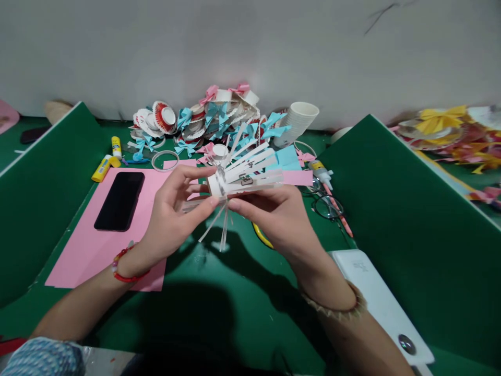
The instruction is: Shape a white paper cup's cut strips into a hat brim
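Observation:
A white paper cup (216, 185), its wall cut into many thin strips, is held above the green table between both hands. My left hand (178, 201) grips the cup's base from the left, thumb and fingers closed around it. From the right, my right hand (274, 209) pinches the cup near the base, its thumb below the strips and its other fingers partly hidden behind them. The strips fan out to the right, and a few hang down. Dark printing shows on some of them.
Pink paper sheets (82, 250) carry a black phone (120, 201) at left, near glue sticks (102, 168). Paper crafts with bows (217, 115) and stacked cups (299, 122) stand behind. Glasses (329, 207) and a white device (376, 292) lie right. Green partitions (422, 235) flank the table.

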The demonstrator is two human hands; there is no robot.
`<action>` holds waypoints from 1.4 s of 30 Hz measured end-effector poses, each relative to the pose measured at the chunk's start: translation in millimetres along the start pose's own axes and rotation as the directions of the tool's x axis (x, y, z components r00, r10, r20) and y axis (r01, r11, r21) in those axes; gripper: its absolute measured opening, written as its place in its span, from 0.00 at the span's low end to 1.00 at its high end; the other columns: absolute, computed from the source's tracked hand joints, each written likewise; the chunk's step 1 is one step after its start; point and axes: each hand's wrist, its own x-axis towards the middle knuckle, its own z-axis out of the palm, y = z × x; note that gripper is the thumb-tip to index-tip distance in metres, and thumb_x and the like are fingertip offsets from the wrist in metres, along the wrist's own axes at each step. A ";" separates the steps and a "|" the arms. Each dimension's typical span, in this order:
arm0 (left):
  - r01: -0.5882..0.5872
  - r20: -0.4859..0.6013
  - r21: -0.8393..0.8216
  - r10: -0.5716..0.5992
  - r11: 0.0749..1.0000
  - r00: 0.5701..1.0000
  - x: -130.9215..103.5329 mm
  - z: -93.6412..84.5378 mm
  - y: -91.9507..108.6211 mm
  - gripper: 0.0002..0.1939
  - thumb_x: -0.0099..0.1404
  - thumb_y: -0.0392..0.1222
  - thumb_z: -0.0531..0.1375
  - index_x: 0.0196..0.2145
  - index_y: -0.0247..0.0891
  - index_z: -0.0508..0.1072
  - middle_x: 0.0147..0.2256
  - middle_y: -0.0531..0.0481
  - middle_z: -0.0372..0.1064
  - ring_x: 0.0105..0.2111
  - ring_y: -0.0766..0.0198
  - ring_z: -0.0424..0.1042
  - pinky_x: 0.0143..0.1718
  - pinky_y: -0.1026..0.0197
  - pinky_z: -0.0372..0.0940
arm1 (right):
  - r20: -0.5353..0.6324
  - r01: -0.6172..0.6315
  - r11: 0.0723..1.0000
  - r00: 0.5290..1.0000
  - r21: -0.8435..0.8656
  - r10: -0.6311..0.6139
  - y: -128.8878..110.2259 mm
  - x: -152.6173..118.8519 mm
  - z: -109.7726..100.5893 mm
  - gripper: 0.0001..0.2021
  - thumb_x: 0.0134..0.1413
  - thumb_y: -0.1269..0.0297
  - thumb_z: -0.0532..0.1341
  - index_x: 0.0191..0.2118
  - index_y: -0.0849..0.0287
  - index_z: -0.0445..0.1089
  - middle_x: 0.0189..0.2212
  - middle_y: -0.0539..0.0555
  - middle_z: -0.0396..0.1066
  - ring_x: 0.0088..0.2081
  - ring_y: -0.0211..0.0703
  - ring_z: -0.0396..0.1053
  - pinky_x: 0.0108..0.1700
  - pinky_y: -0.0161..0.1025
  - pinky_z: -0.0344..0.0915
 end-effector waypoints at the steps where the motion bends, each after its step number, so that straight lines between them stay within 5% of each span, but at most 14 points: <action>1: -0.003 0.002 -0.003 0.003 1.000 1.000 0.2 -0.2 0.7 0.14 0.57 0.42 0.63 0.41 0.42 0.68 0.44 0.49 0.69 0.43 0.60 0.72 0.42 0.58 0.70 | 0.054 -0.042 0.997 0.998 0.058 0.039 2.4 2.3 -2.9 0.08 0.38 0.59 0.69 0.30 0.52 0.76 0.29 0.49 0.77 0.34 0.43 0.74 0.39 0.42 0.72; 5: -0.008 0.013 -0.005 0.008 1.000 1.000 0.1 -0.3 2.6 0.14 0.56 0.40 0.64 0.41 0.42 0.69 0.41 0.49 0.70 0.42 0.61 0.72 0.41 0.59 0.71 | 0.143 -0.222 0.949 0.971 0.222 0.194 11.5 9.0 -8.2 0.11 0.33 0.55 0.71 0.26 0.54 0.76 0.26 0.49 0.76 0.28 0.37 0.71 0.31 0.36 0.70; 9: -0.018 0.013 0.006 0.018 1.000 1.000 -1.4 0.5 2.7 0.14 0.56 0.37 0.63 0.40 0.42 0.69 0.41 0.50 0.70 0.42 0.61 0.72 0.40 0.59 0.71 | 0.153 -0.266 0.920 0.961 0.287 0.230 13.5 9.0 -6.3 0.11 0.30 0.58 0.72 0.25 0.53 0.76 0.26 0.48 0.75 0.26 0.34 0.69 0.28 0.33 0.67; 15: -0.010 -0.047 0.047 0.013 0.999 0.999 -2.3 1.9 2.9 0.11 0.56 0.37 0.63 0.38 0.41 0.69 0.43 0.50 0.70 0.42 0.61 0.72 0.41 0.59 0.71 | 0.171 -0.157 0.959 0.978 0.237 0.118 8.5 6.4 -0.6 0.05 0.40 0.62 0.69 0.24 0.54 0.75 0.22 0.46 0.72 0.27 0.33 0.68 0.33 0.33 0.67; 25: -0.022 -0.064 0.070 0.027 0.997 0.998 -1.3 2.2 5.9 0.11 0.55 0.34 0.62 0.37 0.39 0.69 0.42 0.50 0.69 0.43 0.62 0.72 0.38 0.64 0.71 | 0.112 -0.099 0.988 0.990 0.121 0.085 0.9 4.4 6.4 0.08 0.39 0.58 0.69 0.24 0.57 0.76 0.21 0.48 0.73 0.27 0.36 0.69 0.33 0.35 0.69; 42: -0.088 -0.026 0.116 0.091 0.989 0.995 -0.8 -4.8 8.3 0.14 0.54 0.35 0.64 0.39 0.40 0.71 0.45 0.47 0.68 0.52 0.55 0.66 0.42 0.59 0.71 | -0.077 0.133 0.988 0.987 -0.080 -0.139 4.5 -3.0 12.2 0.07 0.42 0.74 0.66 0.28 0.55 0.77 0.28 0.49 0.78 0.32 0.41 0.74 0.37 0.38 0.72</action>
